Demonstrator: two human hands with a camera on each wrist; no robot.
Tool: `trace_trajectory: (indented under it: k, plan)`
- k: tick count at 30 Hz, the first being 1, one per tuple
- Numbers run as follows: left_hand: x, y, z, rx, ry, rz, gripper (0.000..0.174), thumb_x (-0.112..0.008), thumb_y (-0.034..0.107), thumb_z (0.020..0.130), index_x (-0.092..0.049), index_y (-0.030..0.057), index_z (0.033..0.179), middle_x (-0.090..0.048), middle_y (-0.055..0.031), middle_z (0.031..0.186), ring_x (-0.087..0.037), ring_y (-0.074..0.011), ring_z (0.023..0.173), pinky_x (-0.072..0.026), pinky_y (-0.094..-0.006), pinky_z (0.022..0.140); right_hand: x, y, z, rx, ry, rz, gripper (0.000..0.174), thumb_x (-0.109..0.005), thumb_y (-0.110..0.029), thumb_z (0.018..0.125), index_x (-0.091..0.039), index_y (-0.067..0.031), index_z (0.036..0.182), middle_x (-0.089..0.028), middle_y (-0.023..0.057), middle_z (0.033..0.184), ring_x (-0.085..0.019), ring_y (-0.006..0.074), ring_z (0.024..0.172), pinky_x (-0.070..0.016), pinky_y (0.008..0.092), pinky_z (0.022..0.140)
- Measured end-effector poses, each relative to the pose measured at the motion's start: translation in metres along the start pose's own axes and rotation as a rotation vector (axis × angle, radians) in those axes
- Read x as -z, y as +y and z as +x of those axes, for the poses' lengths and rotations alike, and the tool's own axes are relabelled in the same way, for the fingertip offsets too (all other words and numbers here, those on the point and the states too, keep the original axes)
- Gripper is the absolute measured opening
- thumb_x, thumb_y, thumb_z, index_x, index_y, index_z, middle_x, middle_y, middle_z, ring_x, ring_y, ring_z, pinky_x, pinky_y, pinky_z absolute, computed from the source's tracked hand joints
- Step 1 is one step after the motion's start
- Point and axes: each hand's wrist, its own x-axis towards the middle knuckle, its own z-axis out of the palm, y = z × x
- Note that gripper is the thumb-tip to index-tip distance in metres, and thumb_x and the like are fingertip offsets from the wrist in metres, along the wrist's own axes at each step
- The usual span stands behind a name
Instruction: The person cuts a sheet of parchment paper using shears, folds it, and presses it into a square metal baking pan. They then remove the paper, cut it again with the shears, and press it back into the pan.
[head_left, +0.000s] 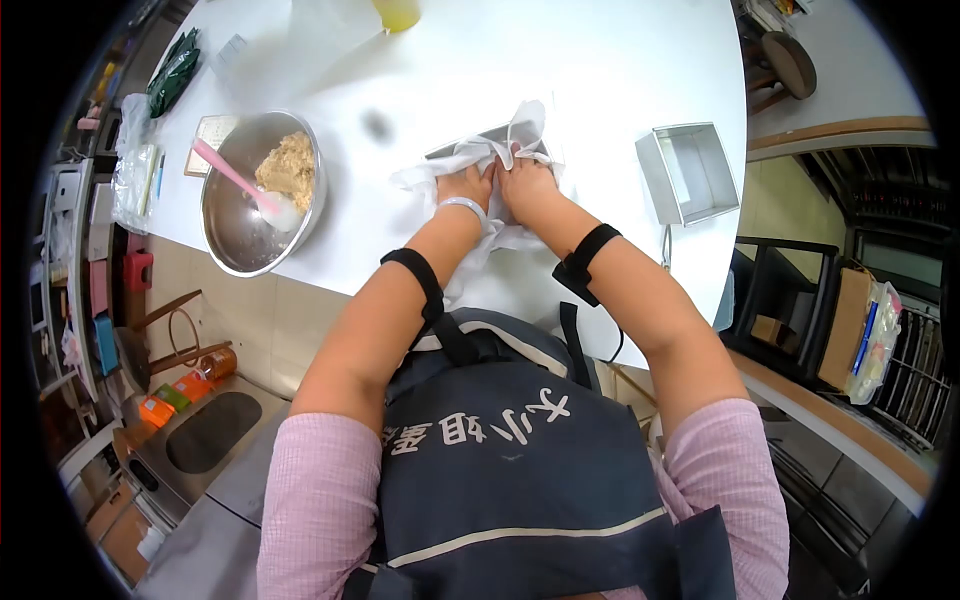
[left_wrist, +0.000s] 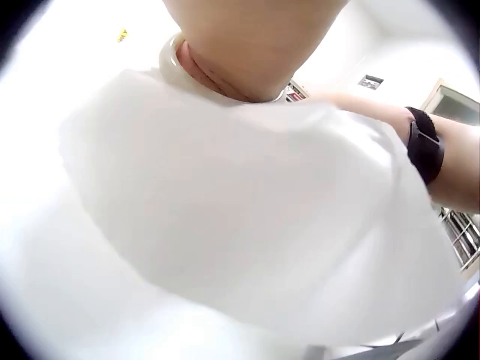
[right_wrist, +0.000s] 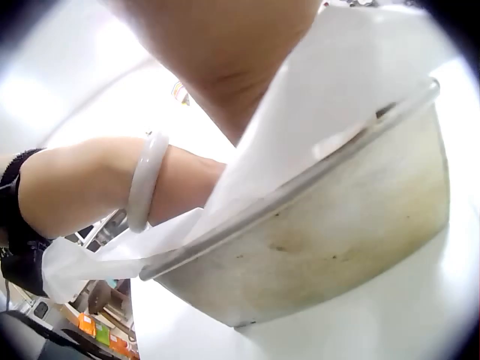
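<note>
White paper (head_left: 425,180) lies creased in and over a metal tin (head_left: 483,135), with one piece standing up at the far side. My left hand (head_left: 464,187) presses on the paper within the tin, its fingertips partly covered. Close beside it, my right hand (head_left: 528,186) reaches into the same tin, fingers extended against the paper. The right wrist view shows the tin's outer wall (right_wrist: 322,240) and paper (right_wrist: 337,82) folded over its rim. In the left wrist view a paper flap (left_wrist: 240,202) hides the left fingers.
A steel bowl (head_left: 225,215) at the left holds pale dough (head_left: 288,170) and a pink-handled spatula (head_left: 228,170). An empty rectangular tin (head_left: 690,172) sits at the right. A yellow container (head_left: 397,12) stands at the far edge; plastic bags (head_left: 135,165) lie far left.
</note>
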Motion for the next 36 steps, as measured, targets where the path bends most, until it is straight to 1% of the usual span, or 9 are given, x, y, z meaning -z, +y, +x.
trace_trajectory:
  k: [5,8,11,18,21,24,27,33,36]
  plan:
    - [-0.001,-0.001,0.010,0.002,0.151,0.037,0.061,-0.055,0.026,0.081,-0.030,0.0138,0.136,-0.040,-0.0163,0.131,-0.045,-0.0350,0.115,-0.0310,-0.0466,0.098,0.042,0.002,-0.013,-0.050,-0.069,0.040,0.074,-0.073,-0.015,0.063,-0.039,0.0016,0.127,-0.047,0.0248,0.124,-0.050,0.0349,0.110,-0.0467,0.0354,0.085]
    - [0.039,-0.018,-0.023,-0.228,-0.001,-0.083,0.023,-0.048,0.025,0.085,-0.065,0.0100,0.090,-0.060,-0.0144,0.103,-0.059,-0.0277,0.094,-0.0468,-0.0375,0.080,0.080,0.015,-0.032,0.136,-0.376,0.339,0.044,-0.071,-0.011,0.063,-0.059,-0.0008,0.104,-0.060,0.0188,0.105,-0.058,0.0322,0.098,-0.0488,0.0362,0.078]
    - [0.035,-0.030,-0.024,-0.309,-0.055,-0.211,0.029,-0.048,0.031,0.085,-0.068,0.0100,0.077,-0.064,-0.0143,0.088,-0.061,-0.0277,0.088,-0.0480,-0.0378,0.076,0.073,0.020,-0.037,0.161,-0.225,0.247,0.020,-0.066,-0.010,0.067,-0.065,-0.0041,0.085,-0.065,0.0133,0.089,-0.062,0.0289,0.087,-0.0498,0.0364,0.072]
    - [0.028,-0.038,-0.077,-0.432,0.046,-0.081,0.040,-0.056,0.044,0.073,-0.069,0.0126,0.093,-0.064,-0.0064,0.098,-0.040,-0.0265,0.121,-0.0056,-0.0593,0.104,0.060,0.011,-0.037,0.120,-0.173,0.229,0.015,-0.059,-0.014,0.073,-0.068,-0.0078,0.083,-0.066,0.0097,0.083,-0.064,0.0252,0.080,-0.0498,0.0373,0.067]
    - [0.022,-0.040,-0.078,-0.431,0.024,-0.027,0.042,-0.061,0.043,0.066,-0.068,0.0125,0.093,-0.062,-0.0038,0.103,-0.036,-0.0262,0.124,-0.0058,-0.0602,0.104,0.065,0.018,-0.061,0.340,-0.010,0.557,0.018,-0.057,-0.012,0.074,-0.066,-0.0051,0.088,-0.065,0.0115,0.079,-0.064,0.0249,0.079,-0.0494,0.0399,0.064]
    - [0.018,-0.040,-0.080,-0.448,0.062,-0.074,0.036,-0.065,0.029,0.063,-0.067,0.0119,0.094,-0.060,-0.0042,0.107,-0.038,-0.0250,0.123,-0.0088,-0.0608,0.104,0.070,0.011,-0.088,0.296,-0.246,0.505,0.040,-0.061,-0.016,0.073,-0.056,-0.0056,0.111,-0.064,0.0145,0.089,-0.061,0.0261,0.086,-0.0458,0.0410,0.080]
    - [0.014,-0.042,-0.087,-0.461,0.212,-0.201,0.036,-0.067,0.022,0.063,-0.064,0.0117,0.097,-0.059,-0.0049,0.110,-0.040,-0.0243,0.121,-0.0114,-0.0589,0.104,0.055,0.007,-0.108,0.181,0.091,0.231,0.042,-0.065,-0.015,0.071,-0.056,-0.0067,0.112,-0.063,0.0120,0.095,-0.059,0.0254,0.093,-0.0399,0.0421,0.090]
    - [0.015,-0.051,-0.116,-0.355,0.684,-0.708,0.028,-0.069,0.017,0.068,-0.060,0.0063,0.093,-0.058,-0.0085,0.104,-0.049,-0.0278,0.108,-0.0315,-0.0471,0.097,0.067,0.033,-0.141,0.093,0.673,0.646,0.045,-0.069,-0.025,0.072,-0.056,-0.0021,0.108,-0.059,0.0149,0.103,-0.052,0.0256,0.105,-0.0385,0.0403,0.091]
    - [-0.005,-0.055,-0.115,0.058,0.938,-0.909,0.041,-0.070,0.016,0.070,-0.054,-0.0016,0.103,-0.056,-0.0135,0.088,-0.052,-0.0277,0.087,-0.0438,-0.0337,0.078,0.045,0.046,-0.131,-0.362,0.701,0.815,0.053,-0.070,-0.028,0.073,-0.052,0.0016,0.113,-0.058,0.0185,0.107,-0.056,0.0289,0.097,-0.0458,0.0322,0.082]
